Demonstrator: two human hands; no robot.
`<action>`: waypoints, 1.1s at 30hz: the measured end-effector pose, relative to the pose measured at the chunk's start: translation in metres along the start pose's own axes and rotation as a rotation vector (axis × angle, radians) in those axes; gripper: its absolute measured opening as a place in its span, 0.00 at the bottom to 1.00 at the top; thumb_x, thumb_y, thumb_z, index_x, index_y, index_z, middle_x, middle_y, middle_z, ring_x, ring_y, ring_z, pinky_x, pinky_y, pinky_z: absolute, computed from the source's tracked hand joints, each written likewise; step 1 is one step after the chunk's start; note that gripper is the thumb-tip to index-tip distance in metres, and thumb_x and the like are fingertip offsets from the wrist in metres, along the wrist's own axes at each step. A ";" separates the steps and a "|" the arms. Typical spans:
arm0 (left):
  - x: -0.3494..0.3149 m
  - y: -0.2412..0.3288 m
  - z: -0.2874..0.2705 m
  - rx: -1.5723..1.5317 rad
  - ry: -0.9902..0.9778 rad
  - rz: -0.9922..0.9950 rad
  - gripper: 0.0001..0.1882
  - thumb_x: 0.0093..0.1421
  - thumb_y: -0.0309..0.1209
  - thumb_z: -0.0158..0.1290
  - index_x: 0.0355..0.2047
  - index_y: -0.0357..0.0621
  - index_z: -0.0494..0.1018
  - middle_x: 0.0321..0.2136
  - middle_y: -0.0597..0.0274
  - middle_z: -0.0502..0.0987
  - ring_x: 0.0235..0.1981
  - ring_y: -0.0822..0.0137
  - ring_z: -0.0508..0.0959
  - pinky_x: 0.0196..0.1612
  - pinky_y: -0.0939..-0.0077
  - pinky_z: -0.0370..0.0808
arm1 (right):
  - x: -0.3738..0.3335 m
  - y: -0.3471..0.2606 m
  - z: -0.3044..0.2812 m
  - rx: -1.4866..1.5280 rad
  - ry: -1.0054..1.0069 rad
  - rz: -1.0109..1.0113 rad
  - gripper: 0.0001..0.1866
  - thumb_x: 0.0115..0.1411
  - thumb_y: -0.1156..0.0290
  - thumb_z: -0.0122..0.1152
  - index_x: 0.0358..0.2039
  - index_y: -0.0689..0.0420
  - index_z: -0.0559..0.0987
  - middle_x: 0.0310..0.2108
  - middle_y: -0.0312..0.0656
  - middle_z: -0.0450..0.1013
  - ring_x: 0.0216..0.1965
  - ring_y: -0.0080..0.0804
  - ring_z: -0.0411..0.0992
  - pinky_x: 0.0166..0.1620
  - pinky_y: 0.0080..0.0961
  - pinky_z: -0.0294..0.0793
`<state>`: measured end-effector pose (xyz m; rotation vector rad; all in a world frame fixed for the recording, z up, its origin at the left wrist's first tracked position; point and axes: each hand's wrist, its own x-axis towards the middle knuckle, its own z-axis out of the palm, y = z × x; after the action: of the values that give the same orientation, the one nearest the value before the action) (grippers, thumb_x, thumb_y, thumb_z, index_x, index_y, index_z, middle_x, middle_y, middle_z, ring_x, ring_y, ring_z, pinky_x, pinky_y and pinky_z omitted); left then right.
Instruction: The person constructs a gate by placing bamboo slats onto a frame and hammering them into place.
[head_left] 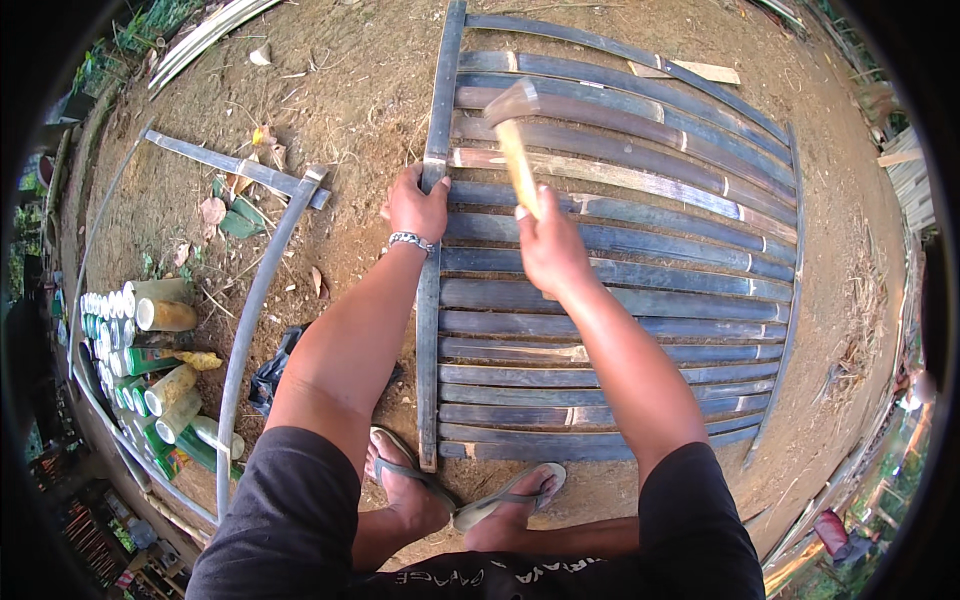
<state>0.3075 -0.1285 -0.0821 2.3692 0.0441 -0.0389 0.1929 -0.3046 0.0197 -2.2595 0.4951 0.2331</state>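
Observation:
A slatted bamboo panel lies on the ground before me, its dark strips joined to a long side rail on the left. My left hand is closed around this rail, the thumb on the slat side. Over the slats, my right hand grips a hammer by its pale wooden handle. The metal hammer head is raised up and left of that hand, smeared by motion, so its exact shape is unclear. It looks apart from the rail.
To the left lie a bent bamboo frame, several cups or tubes and a black plastic bag. Dry leaves dot the dirt. A pale wood piece lies beyond the panel. My sandalled feet stand at its near edge.

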 end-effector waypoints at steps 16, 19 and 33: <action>-0.011 0.008 -0.004 0.054 -0.011 -0.014 0.23 0.59 0.39 0.62 0.53 0.43 0.76 0.48 0.51 0.79 0.55 0.50 0.72 0.61 0.51 0.60 | 0.007 -0.017 -0.012 -0.150 -0.066 -0.038 0.17 0.70 0.66 0.51 0.51 0.65 0.67 0.36 0.64 0.78 0.41 0.63 0.78 0.46 0.53 0.75; -0.009 0.007 -0.008 0.047 0.015 0.002 0.24 0.59 0.40 0.62 0.53 0.42 0.76 0.47 0.50 0.79 0.55 0.50 0.73 0.61 0.51 0.62 | -0.004 -0.035 -0.010 -0.082 -0.044 -0.009 0.17 0.70 0.66 0.51 0.51 0.65 0.67 0.36 0.64 0.78 0.42 0.63 0.78 0.47 0.53 0.75; -0.012 0.008 -0.009 0.053 -0.006 0.023 0.21 0.59 0.38 0.62 0.51 0.44 0.77 0.46 0.51 0.80 0.53 0.50 0.74 0.60 0.52 0.64 | -0.004 -0.010 0.007 -0.166 -0.196 0.035 0.24 0.71 0.63 0.51 0.58 0.68 0.65 0.40 0.64 0.78 0.44 0.63 0.77 0.48 0.53 0.76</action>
<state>0.2957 -0.1284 -0.0694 2.4219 0.0138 -0.0364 0.1938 -0.2923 0.0232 -2.3588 0.4244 0.5245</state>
